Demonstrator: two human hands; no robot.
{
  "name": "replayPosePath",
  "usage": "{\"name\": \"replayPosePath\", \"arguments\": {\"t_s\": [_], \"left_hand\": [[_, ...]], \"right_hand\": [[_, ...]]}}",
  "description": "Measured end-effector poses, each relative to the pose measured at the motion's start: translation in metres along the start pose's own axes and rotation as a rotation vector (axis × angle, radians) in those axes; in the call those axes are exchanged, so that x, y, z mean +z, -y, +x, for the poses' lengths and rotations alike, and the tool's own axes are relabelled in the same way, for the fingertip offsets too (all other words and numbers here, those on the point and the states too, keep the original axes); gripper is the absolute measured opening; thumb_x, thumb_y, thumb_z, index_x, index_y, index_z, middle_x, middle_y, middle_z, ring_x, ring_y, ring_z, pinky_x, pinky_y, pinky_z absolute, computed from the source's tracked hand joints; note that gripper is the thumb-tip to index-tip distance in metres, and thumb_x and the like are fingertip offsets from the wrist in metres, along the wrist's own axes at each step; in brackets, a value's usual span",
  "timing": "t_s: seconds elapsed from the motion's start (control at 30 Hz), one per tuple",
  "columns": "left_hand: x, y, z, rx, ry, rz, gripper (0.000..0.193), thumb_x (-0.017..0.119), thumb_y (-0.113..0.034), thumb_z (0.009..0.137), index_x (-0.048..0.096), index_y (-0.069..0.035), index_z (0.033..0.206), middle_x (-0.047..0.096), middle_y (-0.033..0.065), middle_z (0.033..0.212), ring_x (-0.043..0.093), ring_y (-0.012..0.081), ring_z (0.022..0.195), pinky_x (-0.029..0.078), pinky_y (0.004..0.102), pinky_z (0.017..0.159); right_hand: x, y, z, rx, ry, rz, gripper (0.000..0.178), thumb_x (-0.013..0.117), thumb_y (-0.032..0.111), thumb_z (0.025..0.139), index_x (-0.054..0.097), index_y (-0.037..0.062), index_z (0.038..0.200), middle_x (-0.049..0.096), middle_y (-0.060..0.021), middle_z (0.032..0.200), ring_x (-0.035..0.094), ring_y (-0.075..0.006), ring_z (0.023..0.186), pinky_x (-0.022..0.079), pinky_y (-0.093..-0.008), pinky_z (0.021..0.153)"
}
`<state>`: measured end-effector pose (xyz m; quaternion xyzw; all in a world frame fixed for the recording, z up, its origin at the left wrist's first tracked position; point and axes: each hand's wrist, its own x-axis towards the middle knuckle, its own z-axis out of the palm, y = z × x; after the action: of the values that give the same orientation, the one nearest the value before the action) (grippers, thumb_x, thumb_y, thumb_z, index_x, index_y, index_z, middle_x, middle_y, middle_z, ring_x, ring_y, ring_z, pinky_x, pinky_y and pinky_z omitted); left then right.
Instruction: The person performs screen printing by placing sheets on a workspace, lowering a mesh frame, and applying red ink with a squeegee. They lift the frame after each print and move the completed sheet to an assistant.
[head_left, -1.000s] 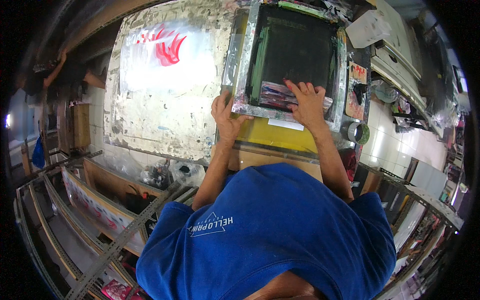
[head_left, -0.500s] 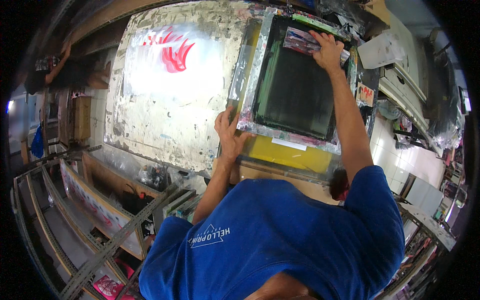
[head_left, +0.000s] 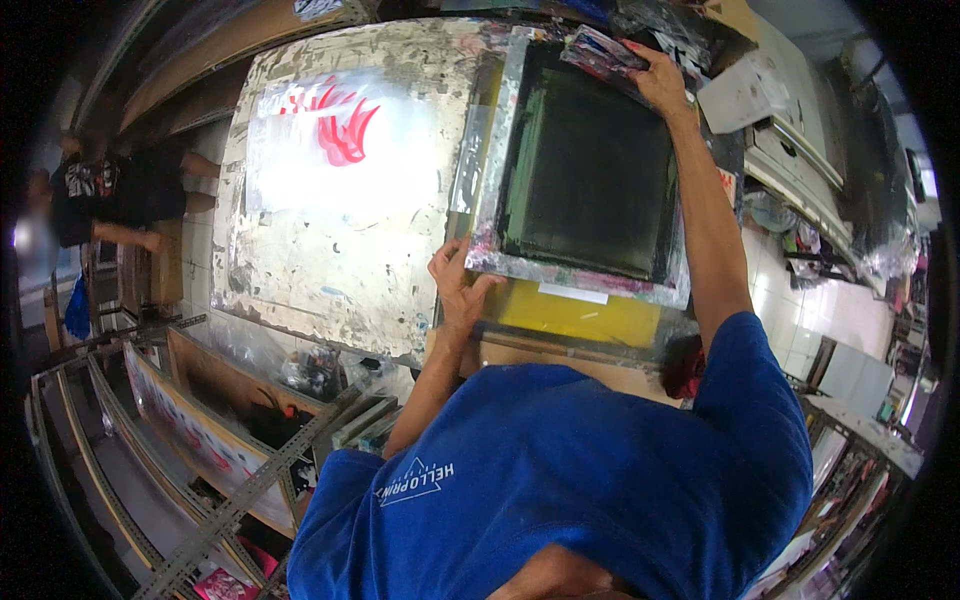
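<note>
A silkscreen frame [head_left: 483, 200] with dark mesh [head_left: 590, 170] lies before me, its rim smeared with dried ink. My right hand [head_left: 660, 82] is closed on an ink-stained squeegee [head_left: 597, 52] at the screen's far end. Whether the blade touches the mesh cannot be told. At the near left corner, my left hand [head_left: 463, 290] grips the frame, thumb along the near edge and fingers by the left side. Beneath the frame, a yellow surface [head_left: 570, 312] shows, with a white strip [head_left: 572, 293] on it.
To the left, a worn pale board [head_left: 330, 260] bears a sheet with a red flame-like print [head_left: 345, 130]. A person in dark clothes [head_left: 120, 190] is at the far left. Metal racks [head_left: 210, 510] stand at the lower left. A white container [head_left: 742, 98] sits at the right.
My right hand has moved the squeegee away from me, from the upper mesh to the screen's far edge. My left hand stays at the corner. The person at the left has shifted posture.
</note>
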<state>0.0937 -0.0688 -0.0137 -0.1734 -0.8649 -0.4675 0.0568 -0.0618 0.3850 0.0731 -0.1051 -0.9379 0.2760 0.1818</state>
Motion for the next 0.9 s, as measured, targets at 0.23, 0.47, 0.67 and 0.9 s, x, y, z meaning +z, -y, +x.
{"name": "replayPosePath", "arguments": {"t_s": [0.23, 0.47, 0.67, 0.9], "left_hand": [[-0.006, -0.029, 0.013, 0.072, -0.141, -0.137, 0.069, 0.086, -0.013, 0.064, 0.062, 0.001, 0.128, 0.059, 0.0148, 0.114, 0.048, 0.0313, 0.111, 0.039, 0.0396, 0.099], [-0.030, -0.128, 0.098, 0.058, -0.311, -0.351, 0.059, 0.078, -0.008, 0.079, 0.056, 0.005, 0.133, 0.060, 0.0161, 0.116, 0.052, 0.0303, 0.110, 0.040, 0.0414, 0.101], [-0.018, -0.127, 0.149, -0.019, -0.236, -0.561, 0.046, 0.063, -0.016, 0.098, 0.051, 0.006, 0.136, 0.063, 0.0127, 0.115, 0.057, 0.0201, 0.107, 0.045, 0.0365, 0.098], [0.045, -0.015, 0.084, -0.100, -0.228, 0.632, 0.037, 0.078, -0.032, 0.081, 0.073, -0.004, 0.105, 0.066, 0.0122, 0.102, 0.063, 0.0298, 0.088, 0.050, 0.0424, 0.077]], "right_hand": [[-0.053, 0.098, -0.139, 0.138, 0.185, 0.291, 0.058, 0.072, 0.009, 0.076, 0.064, 0.0231, 0.132, 0.067, -0.0149, 0.124, 0.064, -0.0345, 0.114, 0.049, -0.0376, 0.094], [-0.136, 0.214, -0.172, -0.283, -0.145, -0.315, 0.048, 0.073, 0.020, 0.072, 0.071, 0.0219, 0.120, 0.071, -0.0091, 0.104, 0.065, -0.0304, 0.098, 0.050, -0.0390, 0.081], [-0.189, 0.228, -0.103, -0.165, -0.128, -0.246, 0.041, 0.067, 0.020, 0.076, 0.072, 0.0085, 0.114, 0.072, -0.0146, 0.098, 0.064, -0.0261, 0.088, 0.050, -0.0375, 0.077], [-0.208, 0.223, -0.038, -0.194, -0.095, -0.063, 0.043, 0.060, 0.023, 0.079, 0.072, -0.0016, 0.112, 0.074, -0.0160, 0.092, 0.066, -0.0231, 0.076, 0.053, -0.0335, 0.068]]}}
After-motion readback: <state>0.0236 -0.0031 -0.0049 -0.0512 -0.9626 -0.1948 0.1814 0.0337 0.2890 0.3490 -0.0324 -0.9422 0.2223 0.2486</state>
